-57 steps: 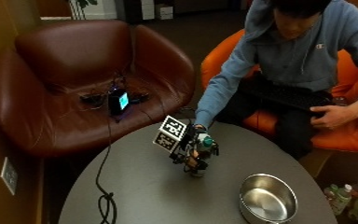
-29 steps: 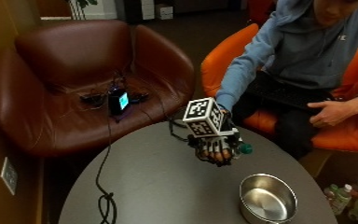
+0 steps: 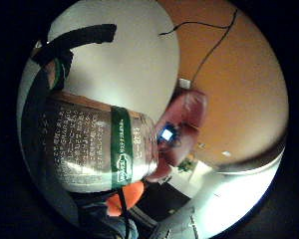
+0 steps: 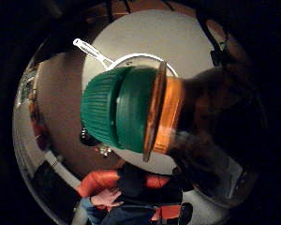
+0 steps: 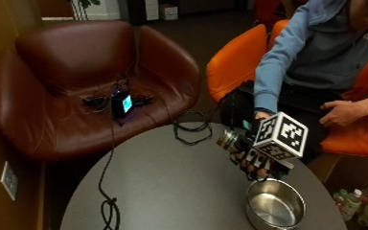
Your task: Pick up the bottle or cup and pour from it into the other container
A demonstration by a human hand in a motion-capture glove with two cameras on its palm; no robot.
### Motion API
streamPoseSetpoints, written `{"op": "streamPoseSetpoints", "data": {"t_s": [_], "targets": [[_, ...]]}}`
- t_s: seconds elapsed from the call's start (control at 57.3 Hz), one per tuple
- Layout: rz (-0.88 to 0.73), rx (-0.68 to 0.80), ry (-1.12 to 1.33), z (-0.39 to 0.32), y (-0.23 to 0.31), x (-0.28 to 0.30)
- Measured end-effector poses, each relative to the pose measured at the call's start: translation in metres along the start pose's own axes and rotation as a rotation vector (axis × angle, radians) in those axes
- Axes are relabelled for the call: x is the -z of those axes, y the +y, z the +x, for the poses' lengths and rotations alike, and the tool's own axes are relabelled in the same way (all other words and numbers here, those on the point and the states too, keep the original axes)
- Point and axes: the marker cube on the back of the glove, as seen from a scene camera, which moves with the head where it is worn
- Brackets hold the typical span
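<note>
The gloved right hand (image 5: 260, 160) holds a bottle (image 5: 230, 140) lifted off the round bench (image 5: 165, 187), over the bench's right side and just above the near rim of the steel pot (image 5: 275, 205), which stands near the right front edge. The grip is wrapped around the bottle's body, fingers curled about the labelled middle; in the little-finger palm view the printed label with its green band (image 3: 120, 147) fills the picture, so the palm sits on the label zone. The bottle is tilted well over, neck toward the middle of the bench rather than toward the pot.

The thumb-side palm view shows a ribbed green cap (image 4: 113, 112) on the neck, with the pot's bright rim and handle beyond it. As far as these views show, the cap is on, so nothing will pour until it comes off; the bare hand (image 5: 347, 110) rests on the person's lap, apart from the bench.

The bottle looks like thin clear plastic: likely light, somewhat yielding at mid-body, and smooth where the label wraps it. How full it is cannot be read. Holding it at the label, as now, seems sound; nearer the shoulder would give better control of the tilt. The pot looks stiff and stable enough to receive a pour unheld.
</note>
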Motion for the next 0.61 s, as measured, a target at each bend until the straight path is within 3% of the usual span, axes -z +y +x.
{"op": "streamPoseSetpoints", "data": {"t_s": [0.209,0.61], "targets": [[-0.046,-0.054,0.428,-0.026,0.002,0.002],[-0.091,-0.056,0.534,-0.044,0.002,-0.001]]}}
